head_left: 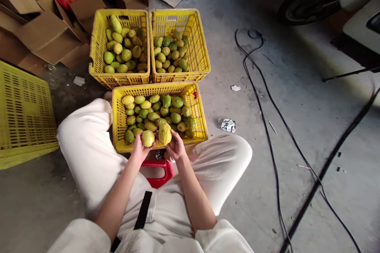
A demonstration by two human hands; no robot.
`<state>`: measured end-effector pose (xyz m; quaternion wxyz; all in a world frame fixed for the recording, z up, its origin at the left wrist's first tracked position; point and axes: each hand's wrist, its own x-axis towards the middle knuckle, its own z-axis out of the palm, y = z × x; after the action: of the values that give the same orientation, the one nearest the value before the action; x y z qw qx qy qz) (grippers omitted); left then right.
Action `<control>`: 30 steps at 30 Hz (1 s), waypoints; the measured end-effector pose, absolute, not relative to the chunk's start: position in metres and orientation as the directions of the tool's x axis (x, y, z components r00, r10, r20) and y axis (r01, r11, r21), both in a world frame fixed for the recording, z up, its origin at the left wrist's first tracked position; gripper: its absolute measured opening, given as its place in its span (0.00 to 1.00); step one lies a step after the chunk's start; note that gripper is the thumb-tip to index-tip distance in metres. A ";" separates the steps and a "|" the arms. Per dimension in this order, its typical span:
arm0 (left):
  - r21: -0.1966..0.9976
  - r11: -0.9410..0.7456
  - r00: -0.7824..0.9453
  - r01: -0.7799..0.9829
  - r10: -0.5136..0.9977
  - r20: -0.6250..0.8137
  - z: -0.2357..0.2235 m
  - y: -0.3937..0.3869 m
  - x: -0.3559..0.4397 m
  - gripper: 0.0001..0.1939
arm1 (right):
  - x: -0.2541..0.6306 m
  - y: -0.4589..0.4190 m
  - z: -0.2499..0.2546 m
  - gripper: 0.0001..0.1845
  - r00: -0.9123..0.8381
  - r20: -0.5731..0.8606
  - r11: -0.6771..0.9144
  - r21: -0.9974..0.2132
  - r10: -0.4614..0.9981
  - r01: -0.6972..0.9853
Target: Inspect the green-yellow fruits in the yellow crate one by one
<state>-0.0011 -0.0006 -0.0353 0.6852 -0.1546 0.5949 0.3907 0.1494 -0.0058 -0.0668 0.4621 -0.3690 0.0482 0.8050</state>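
Note:
My left hand [140, 148] is closed around a rounded yellow-green lemon [147, 138]. Close beside it, my right hand [177, 147] grips a larger, lumpy yellow lemon [164, 133]. Both fruits are held up over the near rim of the front yellow crate [204, 122]. Inside that crate lie many green and yellow lemons [153, 116]. Behind it stand two more yellow crates, side by side. Larger, mostly yellow-green fruit fills part of the back left crate [92, 47], while smaller lemons cover the bottom of the back right crate [202, 43].
An upright yellow crate [26, 114] stands at the left, below open cardboard boxes [47, 35]. A red plastic stool [160, 174] shows between my legs. Black cables [267, 130] run across the floor at right, near crumpled foil [228, 125] and a wheeled vehicle [314, 2].

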 end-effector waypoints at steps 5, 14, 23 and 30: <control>0.329 0.654 0.023 -0.681 0.468 -0.883 -0.035 -0.005 0.002 0.10 | 0.147 -0.010 -0.068 0.13 -0.320 -0.622 -0.550 -0.217 0.715 -0.807; 0.369 0.635 0.003 -0.679 0.505 -0.863 -0.039 -0.006 0.002 0.08 | 0.147 -0.004 -0.065 0.16 -0.342 -0.630 -0.540 -0.147 0.697 -0.829; 0.351 0.602 0.029 -0.717 0.529 -0.848 -0.033 -0.002 0.003 0.10 | 0.150 -0.009 -0.064 0.18 -0.302 -0.633 -0.526 -0.197 0.713 -0.828; 0.339 0.622 -0.006 -0.706 0.472 -0.881 -0.037 -0.003 0.001 0.20 | 0.144 -0.011 -0.064 0.15 -0.279 -0.580 -0.524 -0.308 0.765 -0.794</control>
<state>0.0011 -0.0032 -0.0368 0.6975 -0.1023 0.5698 0.4223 0.1445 -0.0112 -0.0636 0.4876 -0.3503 0.0208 0.7995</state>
